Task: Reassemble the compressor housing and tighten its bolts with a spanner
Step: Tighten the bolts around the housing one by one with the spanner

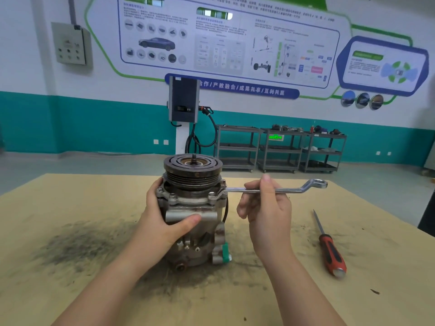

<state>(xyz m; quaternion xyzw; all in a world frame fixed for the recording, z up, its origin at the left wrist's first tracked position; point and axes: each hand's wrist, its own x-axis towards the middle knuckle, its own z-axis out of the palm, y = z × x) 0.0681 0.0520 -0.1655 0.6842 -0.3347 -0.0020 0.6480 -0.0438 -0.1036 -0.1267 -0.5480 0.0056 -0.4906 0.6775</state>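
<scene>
The metal compressor [202, 222] stands upright in the middle of the table, its dark grooved pulley [193, 168] on top. Bolts [173, 197] sit in the flange below the pulley. My left hand [162, 220] grips the housing from the left, thumb across its front. A silver ring spanner [280, 186] lies level, its near end set on a bolt at the flange's right side [223, 188]. My right hand [263, 203] holds the spanner's shaft near the middle, fingers curled under it and thumb up behind.
A red-handled screwdriver [330, 250] lies on the table [70, 208] to the right. Dark grime stains the tabletop left of the compressor. Beyond the table's far edge stand grey shelving carts [280, 147] and a wall charger [183, 100].
</scene>
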